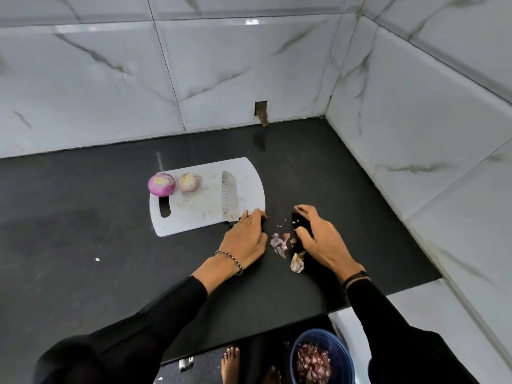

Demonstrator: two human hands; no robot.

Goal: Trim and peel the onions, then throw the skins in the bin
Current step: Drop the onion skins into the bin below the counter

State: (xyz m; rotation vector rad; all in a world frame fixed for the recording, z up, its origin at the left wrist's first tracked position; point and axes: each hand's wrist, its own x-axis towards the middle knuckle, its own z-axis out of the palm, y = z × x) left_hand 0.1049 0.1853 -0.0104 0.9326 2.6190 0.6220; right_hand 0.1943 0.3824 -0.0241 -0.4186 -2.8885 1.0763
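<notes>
By my read we're late in the job: trim + peel look done, cleanup half done. Two red onions sit upper left on the white cutting board (199, 209), the bigger onion (161, 184) and the smaller onion (188, 182) just beside it, both w/ ends cut and dry skin off. The knife (229, 198) lies flat on the board, blade pointing up-frame, handle hidden under my L hand (245, 236). That hand is palm down over the board's lower right corner; I can't tell if it grips the handle or just rests there. R hand (318, 236) sits right of ctr on the black countertop (110, 245), fingers arched in a loose cup, nothing visibly held. Between the hands lies a small pile of skin scraps (280, 242), w/ one bigger curled skin (297, 263) just below it and a few crumbs above. The blue bin (346, 361), bottom right on the floor, already holds plenty of purple skins. Left to do, I'd say: gather this last pile and drop it in.
</notes>
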